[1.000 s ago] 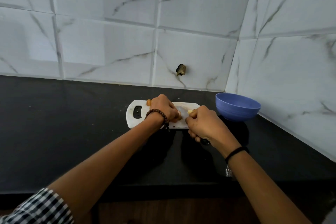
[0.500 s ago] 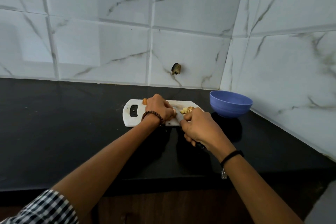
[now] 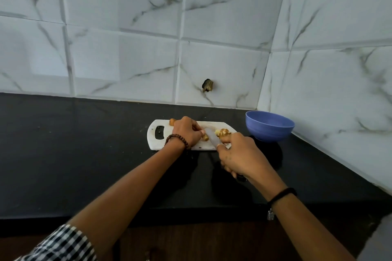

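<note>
On the black counter (image 3: 84, 154) lies our white cutting board (image 3: 153, 144), a blue bowl (image 3: 269, 126) near its right end. Our right hand (image 3: 239, 154) grips the knife (image 3: 212, 137). Our left hand (image 3: 186, 131) pinches a yellowish food piece (image 3: 205, 138) on the board, the blade standing between it and the cut bits (image 3: 222, 132).

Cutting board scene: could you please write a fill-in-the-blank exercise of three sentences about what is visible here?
The white cutting board lies on a ___ countertop.
The right hand grips the knife, while the left hand, wearing a bracelet of brown ___, holds a food piece.
The blue bowl stands to the ___ of the board.
Missing words: black; beads; right.
</note>
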Demonstrator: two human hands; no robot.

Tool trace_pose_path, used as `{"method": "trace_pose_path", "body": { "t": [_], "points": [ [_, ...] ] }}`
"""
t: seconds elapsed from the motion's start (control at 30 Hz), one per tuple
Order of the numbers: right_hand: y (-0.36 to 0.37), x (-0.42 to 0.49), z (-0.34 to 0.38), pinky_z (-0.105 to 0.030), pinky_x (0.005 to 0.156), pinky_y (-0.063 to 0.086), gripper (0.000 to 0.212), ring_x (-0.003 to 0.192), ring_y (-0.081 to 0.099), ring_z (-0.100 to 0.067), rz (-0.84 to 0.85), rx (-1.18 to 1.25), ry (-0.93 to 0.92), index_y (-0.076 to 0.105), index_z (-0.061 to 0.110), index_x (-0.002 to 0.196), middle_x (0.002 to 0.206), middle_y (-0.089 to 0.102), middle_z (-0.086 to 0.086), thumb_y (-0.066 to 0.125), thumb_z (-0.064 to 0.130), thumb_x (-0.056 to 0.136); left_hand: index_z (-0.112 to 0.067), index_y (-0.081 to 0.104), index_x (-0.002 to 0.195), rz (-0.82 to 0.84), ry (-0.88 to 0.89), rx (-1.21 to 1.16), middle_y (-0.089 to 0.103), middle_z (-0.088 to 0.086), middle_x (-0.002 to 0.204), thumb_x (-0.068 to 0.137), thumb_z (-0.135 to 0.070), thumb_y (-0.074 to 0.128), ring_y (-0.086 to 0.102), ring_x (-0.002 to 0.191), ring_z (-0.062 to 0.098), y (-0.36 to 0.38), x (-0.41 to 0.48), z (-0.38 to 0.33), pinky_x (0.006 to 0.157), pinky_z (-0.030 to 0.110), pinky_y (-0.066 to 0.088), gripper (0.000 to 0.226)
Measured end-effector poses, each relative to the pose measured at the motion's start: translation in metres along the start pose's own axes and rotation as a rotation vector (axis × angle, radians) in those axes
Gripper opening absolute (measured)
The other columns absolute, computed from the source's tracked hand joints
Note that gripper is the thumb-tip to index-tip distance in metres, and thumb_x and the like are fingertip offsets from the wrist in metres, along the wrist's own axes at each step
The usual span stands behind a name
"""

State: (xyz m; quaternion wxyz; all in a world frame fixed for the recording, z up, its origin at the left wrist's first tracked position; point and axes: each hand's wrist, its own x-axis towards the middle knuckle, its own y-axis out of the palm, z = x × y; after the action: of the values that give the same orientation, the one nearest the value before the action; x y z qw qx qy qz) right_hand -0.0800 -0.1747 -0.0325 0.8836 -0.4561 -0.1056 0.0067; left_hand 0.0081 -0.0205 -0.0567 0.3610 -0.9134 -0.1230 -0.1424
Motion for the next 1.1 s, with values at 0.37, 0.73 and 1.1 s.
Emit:
{"method": "trace_pose_path", "body": {
  "t": [0.37, 0.73, 1.1],
  "points": [
    [-0.004, 0.003, -0.005, -0.026, 0.048, 0.056, 0.041, 0.052, 0.066, -0.018, -0.032, -0.007, -0.040, 0.051, 0.023, 0.142, 0.076, 0.070, -0.007, 0.051, 0.027, 0.102, -0.015, 0.075, 0.092, 0.030, 0.086, 0.013, 0.075, 0.003, 0.090, 0.085, -0.020, 0.071, 0.062, 0.083, 0.008, -0.006, 0.007, 0.003, 0.082, 0.020, 0.045, 0.009],
    [0.003, 0.010, -0.006, -0.042, 0.070, 0.061, 0.043, 0.070, 0.064, -0.019, 0.026, -0.162, -0.079, 0.052, 0.032, 0.142, 0.103, 0.067, -0.005, 0.055, 0.034, 0.098, -0.021, 0.069, 0.101, -0.182, -0.077, 0.257, 0.068, 0.002, 0.105, 0.092, -0.021, 0.057, 0.065, 0.094, 0.023, -0.025, 0.015, 0.026, 0.074, 0.037, 0.055, 0.015],
    [-0.005, 0.023, -0.032, -0.037, 0.063, 0.060, 0.043, 0.070, 0.065, -0.020, -0.046, -0.105, -0.033, 0.055, 0.034, 0.139, 0.098, 0.070, -0.006, 0.058, 0.038, 0.096, -0.030, 0.057, 0.131, 0.012, 0.196, 0.491, 0.059, -0.002, 0.131, 0.098, -0.029, 0.050, 0.047, 0.125, 0.020, -0.020, 0.024, 0.034, 0.102, 0.040, 0.040, 0.034]
  ]
}}
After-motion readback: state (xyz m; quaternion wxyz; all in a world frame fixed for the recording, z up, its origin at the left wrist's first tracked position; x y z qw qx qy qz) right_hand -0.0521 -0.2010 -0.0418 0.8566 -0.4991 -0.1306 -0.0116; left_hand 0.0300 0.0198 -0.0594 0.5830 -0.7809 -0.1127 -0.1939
